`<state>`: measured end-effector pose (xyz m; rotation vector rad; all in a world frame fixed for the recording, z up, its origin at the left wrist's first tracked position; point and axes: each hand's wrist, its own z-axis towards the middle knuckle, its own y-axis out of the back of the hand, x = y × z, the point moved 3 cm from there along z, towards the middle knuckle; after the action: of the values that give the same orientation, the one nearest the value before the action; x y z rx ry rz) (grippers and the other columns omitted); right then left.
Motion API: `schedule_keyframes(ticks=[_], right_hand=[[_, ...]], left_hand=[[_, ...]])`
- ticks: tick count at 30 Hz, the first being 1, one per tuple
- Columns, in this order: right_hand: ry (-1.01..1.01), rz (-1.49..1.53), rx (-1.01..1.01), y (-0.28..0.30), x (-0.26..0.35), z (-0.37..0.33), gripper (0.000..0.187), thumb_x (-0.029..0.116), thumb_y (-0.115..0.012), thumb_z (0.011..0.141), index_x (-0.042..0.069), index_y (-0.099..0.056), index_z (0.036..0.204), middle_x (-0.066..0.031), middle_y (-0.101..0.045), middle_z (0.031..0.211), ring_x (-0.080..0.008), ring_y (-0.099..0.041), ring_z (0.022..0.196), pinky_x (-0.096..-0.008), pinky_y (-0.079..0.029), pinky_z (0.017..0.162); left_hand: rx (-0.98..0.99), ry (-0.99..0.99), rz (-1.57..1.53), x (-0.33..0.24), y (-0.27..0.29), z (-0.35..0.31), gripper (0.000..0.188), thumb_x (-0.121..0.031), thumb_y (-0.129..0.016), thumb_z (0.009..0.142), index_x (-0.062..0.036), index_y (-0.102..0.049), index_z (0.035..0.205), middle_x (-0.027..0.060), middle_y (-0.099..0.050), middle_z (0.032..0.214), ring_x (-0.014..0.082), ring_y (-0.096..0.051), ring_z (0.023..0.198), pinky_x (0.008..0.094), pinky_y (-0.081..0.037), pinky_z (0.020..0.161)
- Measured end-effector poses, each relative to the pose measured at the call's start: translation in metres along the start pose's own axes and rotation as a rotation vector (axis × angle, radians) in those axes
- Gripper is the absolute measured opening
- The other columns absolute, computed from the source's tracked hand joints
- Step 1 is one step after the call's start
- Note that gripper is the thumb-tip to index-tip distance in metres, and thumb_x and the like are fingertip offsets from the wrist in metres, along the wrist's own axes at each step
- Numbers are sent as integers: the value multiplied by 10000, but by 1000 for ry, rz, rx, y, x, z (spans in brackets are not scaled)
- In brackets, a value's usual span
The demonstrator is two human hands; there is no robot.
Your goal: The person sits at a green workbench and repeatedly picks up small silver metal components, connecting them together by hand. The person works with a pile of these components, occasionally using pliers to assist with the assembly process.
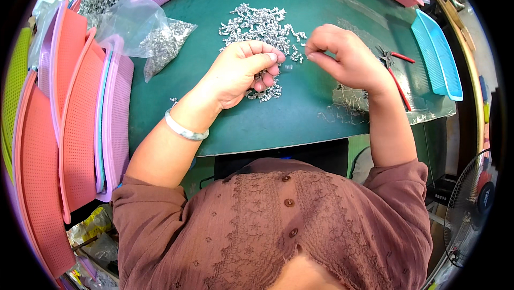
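A pile of small silvery metal parts lies spread on the green table. Over its near side is my left hand, closed in a pinch with the thumb against the index finger. Whatever it may hold is too small to make out. A tiny pale, clear-looking piece shows just beside those fingertips. To the right of the pile my right hand is also closed in a pinch, its fingertips near a few stray parts. What is between its fingers cannot be made out. The two hands are apart.
Red-handled pliers lie right of my right hand, by thin loose bits on clear plastic. A bag of metal parts rests left of the pile. Stacked pink and purple baskets line the left; a blue basket stands right.
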<state>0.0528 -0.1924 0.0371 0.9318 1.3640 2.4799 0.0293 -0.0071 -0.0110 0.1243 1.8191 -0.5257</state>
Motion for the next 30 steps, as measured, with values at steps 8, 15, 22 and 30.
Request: schedule_keyframes(ticks=[8, 15, 22, 30], right_hand=[[-25, -133, 117, 0, -1, -9, 53, 52, -598, 705, 30, -589, 752, -101, -545, 744, -291, -526, 769, -367, -435, 683], [38, -169, 75, -28, 12, 9, 39, 76, -610, 680, 60, -605, 715, -101, -535, 752, -292, -525, 794, -376, -442, 712], [22, -180, 109, -43, 9, 15, 19, 67, -587, 690, 48, -584, 690, -110, -541, 766, -301, -525, 796, -382, -442, 719], [14, -163, 153, -42, 6, 12, 41, 54, -542, 735, 19, -556, 719, -117, -546, 744, -282, -529, 759, -356, -441, 705]], left_hand=[[-27, 17, 0, -6, 0, -2, 132, -113, -519, 867, -27, -609, 911, 4, -568, 698, 61, -508, 565, 160, -368, 453], [-88, -23, -92, -12, 11, 0, 133, -145, -526, 869, -38, -602, 887, -13, -545, 686, 57, -488, 556, 159, -349, 452], [-101, -43, -86, -15, 13, -1, 142, -157, -523, 874, -39, -602, 879, -16, -540, 688, 54, -478, 552, 156, -346, 452], [-91, -51, -86, -14, 14, -1, 139, -159, -538, 866, -36, -604, 872, -11, -551, 676, 56, -491, 553, 157, -354, 451]])
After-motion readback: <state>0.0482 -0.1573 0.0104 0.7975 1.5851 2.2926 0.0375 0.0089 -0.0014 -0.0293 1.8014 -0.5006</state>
